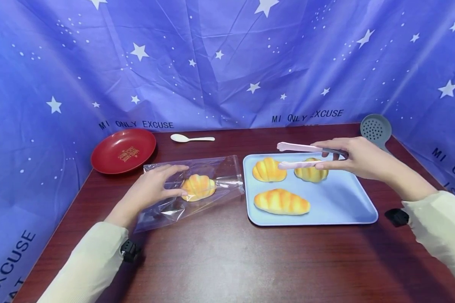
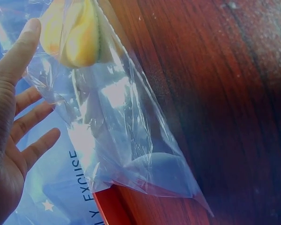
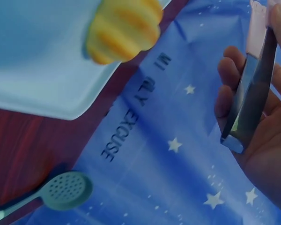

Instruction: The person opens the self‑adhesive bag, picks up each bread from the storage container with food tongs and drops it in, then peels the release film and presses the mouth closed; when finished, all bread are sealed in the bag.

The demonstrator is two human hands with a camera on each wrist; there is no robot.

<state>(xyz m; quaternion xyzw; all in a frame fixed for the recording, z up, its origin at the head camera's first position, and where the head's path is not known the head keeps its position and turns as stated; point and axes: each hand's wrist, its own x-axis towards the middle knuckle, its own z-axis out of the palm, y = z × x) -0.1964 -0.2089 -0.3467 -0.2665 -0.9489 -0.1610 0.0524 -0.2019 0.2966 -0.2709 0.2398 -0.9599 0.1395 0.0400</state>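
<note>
My right hand (image 1: 358,158) holds a pair of tongs (image 1: 295,147) with pink tips and a metal body. Its arms stand apart over the blue tray (image 1: 341,206), with nothing between them. Three bread rolls lie on that tray: a round one (image 1: 267,170), another (image 1: 311,171) partly behind the tongs, and a long one (image 1: 282,202) in front. My left hand (image 1: 145,189) is at a clear plastic bag (image 2: 131,140), fingers fairly straight; whether they press on it I cannot tell. Inside the bag is one bread roll (image 1: 199,188).
A red plate (image 1: 110,158) stands at the back left, close to the bag. A white spoon (image 1: 193,138) lies along the rear of the table. Behind the right arm is a grey slotted ladle (image 3: 68,190). A starry blue cloth (image 1: 212,75) surrounds the wooden table (image 1: 220,261).
</note>
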